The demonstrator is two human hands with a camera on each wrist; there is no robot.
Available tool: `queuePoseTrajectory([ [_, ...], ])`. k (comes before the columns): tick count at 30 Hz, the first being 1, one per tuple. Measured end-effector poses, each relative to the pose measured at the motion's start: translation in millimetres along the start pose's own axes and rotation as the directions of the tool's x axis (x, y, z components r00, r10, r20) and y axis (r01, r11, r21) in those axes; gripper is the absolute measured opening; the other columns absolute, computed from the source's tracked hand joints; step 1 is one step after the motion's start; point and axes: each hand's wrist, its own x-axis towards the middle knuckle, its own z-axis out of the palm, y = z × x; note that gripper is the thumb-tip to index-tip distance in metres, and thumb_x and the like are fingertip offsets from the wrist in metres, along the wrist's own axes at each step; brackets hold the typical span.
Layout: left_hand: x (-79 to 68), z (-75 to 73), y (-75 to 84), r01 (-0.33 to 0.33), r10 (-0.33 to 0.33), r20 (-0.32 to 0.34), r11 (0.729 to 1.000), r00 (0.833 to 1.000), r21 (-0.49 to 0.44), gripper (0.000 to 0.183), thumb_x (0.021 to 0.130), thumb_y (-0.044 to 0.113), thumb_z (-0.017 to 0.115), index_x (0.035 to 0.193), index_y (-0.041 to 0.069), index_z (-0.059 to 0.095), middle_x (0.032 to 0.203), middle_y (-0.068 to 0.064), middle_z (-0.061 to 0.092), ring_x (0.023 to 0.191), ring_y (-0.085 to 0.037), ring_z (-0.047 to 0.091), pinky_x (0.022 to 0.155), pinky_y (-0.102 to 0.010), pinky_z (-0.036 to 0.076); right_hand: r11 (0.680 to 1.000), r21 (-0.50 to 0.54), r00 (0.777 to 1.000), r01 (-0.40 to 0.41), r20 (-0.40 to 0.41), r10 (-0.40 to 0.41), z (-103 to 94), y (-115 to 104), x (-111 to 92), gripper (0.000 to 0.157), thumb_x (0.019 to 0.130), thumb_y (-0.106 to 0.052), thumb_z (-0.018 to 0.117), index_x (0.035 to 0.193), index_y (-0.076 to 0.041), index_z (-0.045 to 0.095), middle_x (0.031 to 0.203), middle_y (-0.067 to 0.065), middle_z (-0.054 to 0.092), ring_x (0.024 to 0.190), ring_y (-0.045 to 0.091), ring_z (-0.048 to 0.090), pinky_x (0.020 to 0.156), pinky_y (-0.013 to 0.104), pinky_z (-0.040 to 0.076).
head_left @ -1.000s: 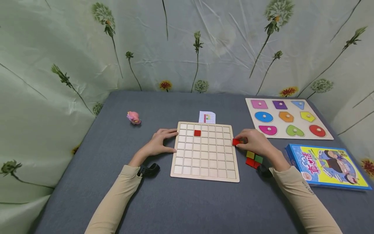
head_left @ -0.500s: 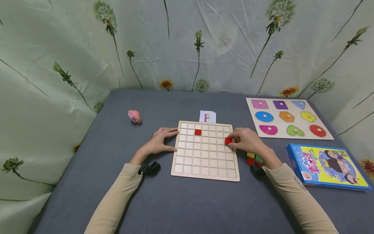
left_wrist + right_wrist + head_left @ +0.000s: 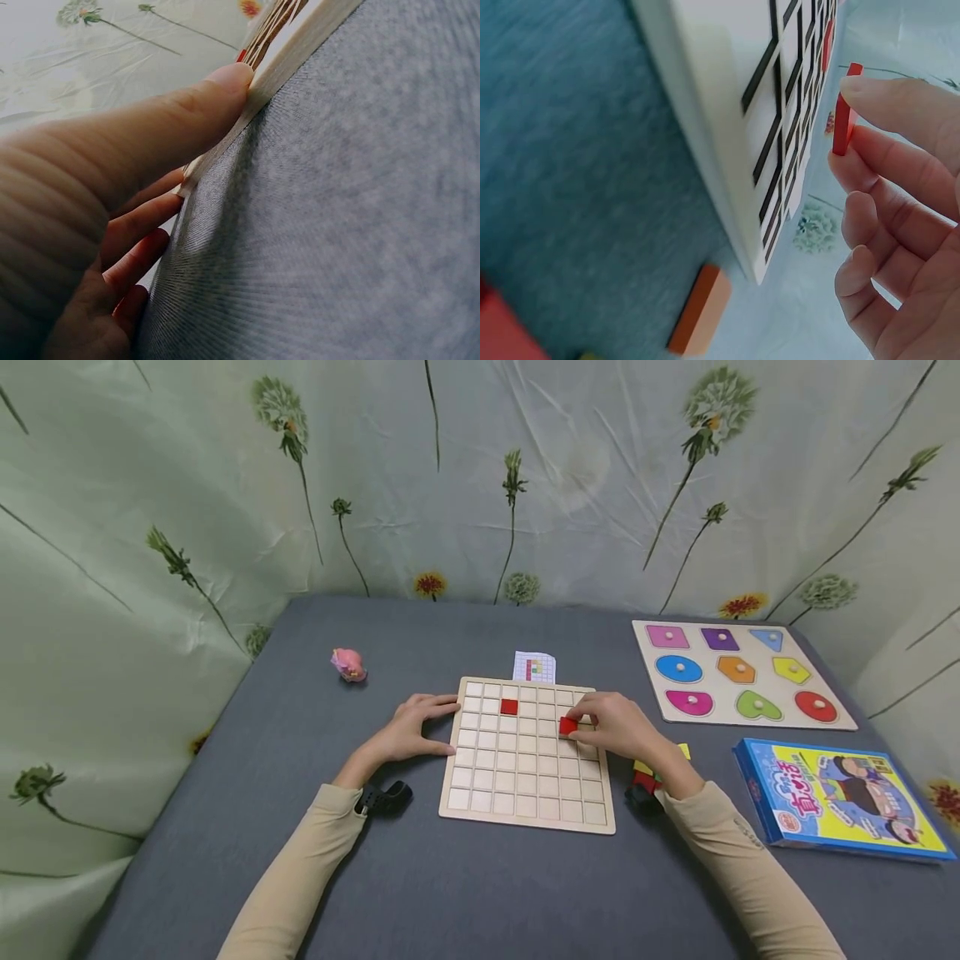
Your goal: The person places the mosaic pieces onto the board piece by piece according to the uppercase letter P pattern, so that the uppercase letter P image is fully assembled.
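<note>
A light wooden grid board (image 3: 517,781) lies on the grey cloth, with one red square tile (image 3: 509,707) in an upper cell. My left hand (image 3: 411,728) rests against the board's left edge, its thumb and fingers spread and touching the rim. Between thumb and fingertips my right hand (image 3: 617,724) pinches a second red square tile (image 3: 567,727), over the right part of the board. In the right wrist view, the pinched tile (image 3: 843,120) stands on edge above the grid. A few red, yellow and green tiles (image 3: 642,779) lie partly hidden under the right wrist.
A small patterned card (image 3: 535,667) sits at the board's far edge. Far right is a shape puzzle board (image 3: 712,693), with a blue-yellow box (image 3: 840,793) nearer. A pink toy (image 3: 348,665) stands at back left. An orange-brown tile (image 3: 699,310) lies beside the board.
My right hand has carried the red tile leftward, from beside the board's right edge to over its right-hand cells. The left hand keeps its place at the left edge.
</note>
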Motion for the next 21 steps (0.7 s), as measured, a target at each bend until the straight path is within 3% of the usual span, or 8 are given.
queuePoseTrajectory([
  [21,-2.1,0.1,0.6,-0.013,0.013,-0.007,1.0,1.0,0.005,0.071,0.075,0.028,0.078,0.137,0.008,0.049,0.147,-0.012,0.042,0.13,-0.034,0.035,0.102,-0.056,0.023,0.998,-0.014,0.998,0.067,0.007,-0.066,5.2,-19.3,17.8,0.024,0.077,-0.024,0.076,0.096,-0.01,0.075,0.089,0.001,0.07,0.072,0.01,0.055,0.059,0.022,0.04],
])
